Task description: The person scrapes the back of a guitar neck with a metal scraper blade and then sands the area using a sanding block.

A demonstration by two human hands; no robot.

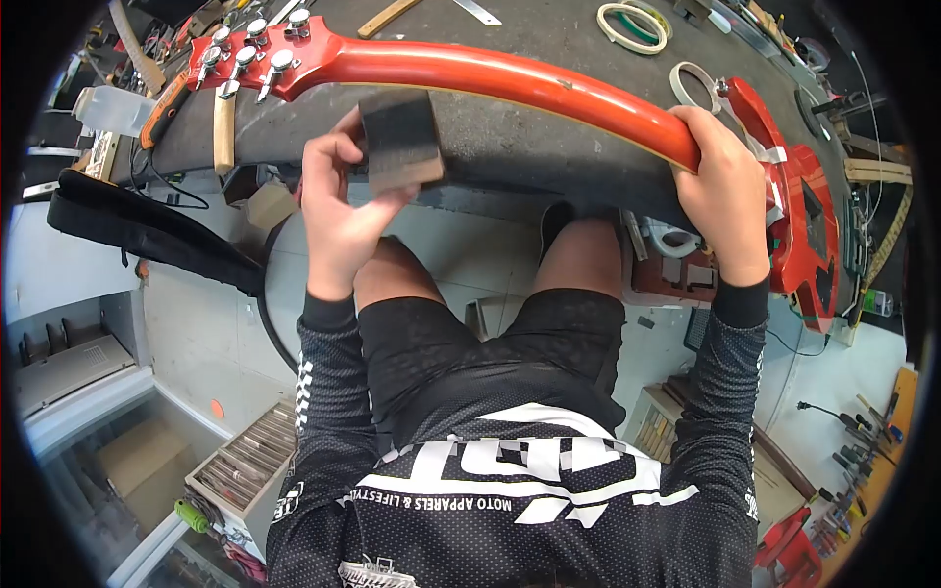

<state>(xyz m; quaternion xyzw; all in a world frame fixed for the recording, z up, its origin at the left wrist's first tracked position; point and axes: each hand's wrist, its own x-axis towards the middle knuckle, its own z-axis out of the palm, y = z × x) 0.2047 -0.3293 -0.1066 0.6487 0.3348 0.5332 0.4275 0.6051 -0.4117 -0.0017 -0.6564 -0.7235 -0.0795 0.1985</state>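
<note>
My left hand (338, 211) is closed on a sanding block (400, 132), a block with a dark face and a wood-coloured lower edge. The block is slightly blurred and held on the near side of the guitar neck (470, 67); whether it touches the neck I cannot tell. This red electric guitar lies back side up, its headstock (312, 54) with chrome tuners at the left. Wrapped round the neck near the body (809, 211) is my right hand (720, 176). A small dark worn spot shows on the neck's red finish.
The dark bench (549, 137) carries rolls of tape (632, 26), an orange-and-black knife (165, 110), a clear plastic bottle (113, 110), a wooden stick (224, 132) and a metal ruler (477, 10). A black strap-like piece (147, 230) juts out at the left. Hand tools (863, 431) line the right side.
</note>
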